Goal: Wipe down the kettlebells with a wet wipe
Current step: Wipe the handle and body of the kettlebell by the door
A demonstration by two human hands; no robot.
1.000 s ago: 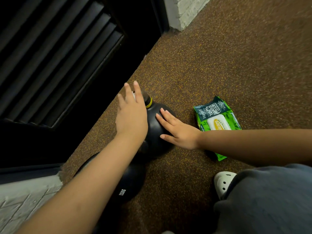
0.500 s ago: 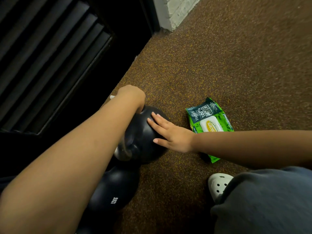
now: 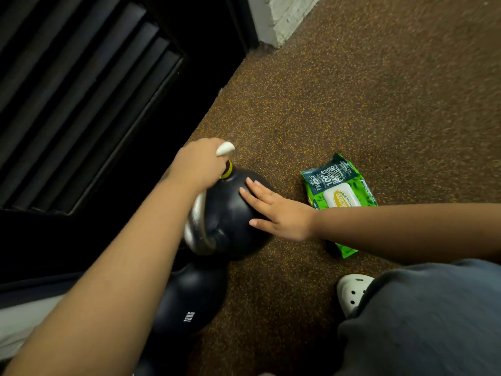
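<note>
Left hand point(image 3: 202, 164) clenches the wet wipe point(image 3: 225, 148) at the kettlebell's point(image 3: 230, 213) eleven o'clock, right hand point(image 3: 282, 213) flat at three — rubbing could roll it.

Floor point(image 3: 352, 90), left edge beside slatted panel point(image 3: 81, 104): nearer kettlebell point(image 3: 189, 302), farther kettlebell point(image 3: 230, 213) just behind it, left hand point(image 3: 200, 164) with wet wipe point(image 3: 225, 148) at its far side, right hand point(image 3: 282, 213) on its right side; wipes pack point(image 3: 339, 191) further right, apart from it; shoe point(image 3: 352, 291) before the pack.
</note>
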